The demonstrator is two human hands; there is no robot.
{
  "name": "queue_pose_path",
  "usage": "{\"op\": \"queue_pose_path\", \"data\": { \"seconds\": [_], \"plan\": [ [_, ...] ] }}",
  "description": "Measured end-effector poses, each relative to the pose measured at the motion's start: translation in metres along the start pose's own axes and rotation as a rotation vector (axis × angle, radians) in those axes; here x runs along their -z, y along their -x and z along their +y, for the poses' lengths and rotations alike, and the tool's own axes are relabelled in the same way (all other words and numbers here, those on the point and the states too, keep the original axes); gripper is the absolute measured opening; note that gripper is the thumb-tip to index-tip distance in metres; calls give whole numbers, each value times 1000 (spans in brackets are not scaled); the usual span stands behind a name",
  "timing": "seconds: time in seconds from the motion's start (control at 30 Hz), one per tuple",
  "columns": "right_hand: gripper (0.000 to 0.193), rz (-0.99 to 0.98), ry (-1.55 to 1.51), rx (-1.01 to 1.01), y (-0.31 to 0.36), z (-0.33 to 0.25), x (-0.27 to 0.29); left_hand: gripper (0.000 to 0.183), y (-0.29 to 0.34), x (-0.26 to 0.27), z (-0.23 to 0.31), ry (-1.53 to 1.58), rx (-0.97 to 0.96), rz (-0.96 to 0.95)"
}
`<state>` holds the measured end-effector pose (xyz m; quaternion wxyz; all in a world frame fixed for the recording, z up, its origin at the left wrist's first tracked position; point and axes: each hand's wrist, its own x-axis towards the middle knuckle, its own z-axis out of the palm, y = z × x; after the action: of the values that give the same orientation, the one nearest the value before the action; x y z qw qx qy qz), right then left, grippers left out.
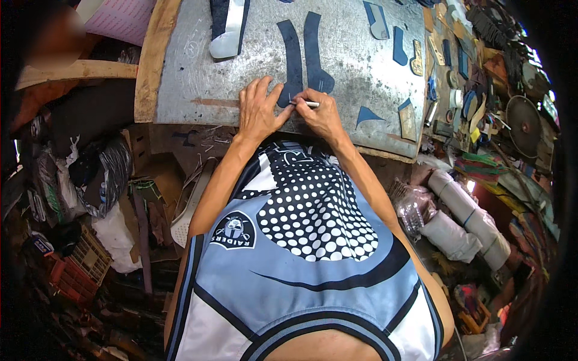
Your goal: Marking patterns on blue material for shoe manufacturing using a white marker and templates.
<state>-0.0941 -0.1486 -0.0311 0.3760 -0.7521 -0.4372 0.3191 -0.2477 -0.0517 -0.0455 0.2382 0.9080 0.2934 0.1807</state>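
Note:
My right hand (322, 113) grips a slim white pen (312, 104) near the table's front edge. The pen's tip meets the wide lower end of a long dark strap-shaped piece (292, 57), where a small light mark shows. My left hand (259, 111) lies flat beside that end, fingers spread, its thumb and forefinger touching the piece. A second dark strap piece (312, 51) of similar shape, its lower end curving right, lies just to the right; it bears light marks too. Part of the first piece's lower end is hidden under my fingers.
A metal-topped table (198, 78) with a wooden edge (149, 66) lies ahead. On it are a blue triangular scrap (367, 115), a tan-edged pattern piece (407, 120), and a dark piece with a pale template (229, 42). Cluttered tools and a round fan (522, 126) stand right.

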Motion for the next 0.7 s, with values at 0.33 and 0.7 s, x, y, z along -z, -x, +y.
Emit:
{"op": "queue_pose_path", "data": {
  "seconds": [0.33, 0.7],
  "plan": [
    [27, 61, -145, -175, 1, -8, 30, 57, -4, 3, -2, -31, -21, -33],
    [47, 126, 565, -121, -11, -5, 43, 45, -25, 12, -4, -67, -204, -144]
  ]
}}
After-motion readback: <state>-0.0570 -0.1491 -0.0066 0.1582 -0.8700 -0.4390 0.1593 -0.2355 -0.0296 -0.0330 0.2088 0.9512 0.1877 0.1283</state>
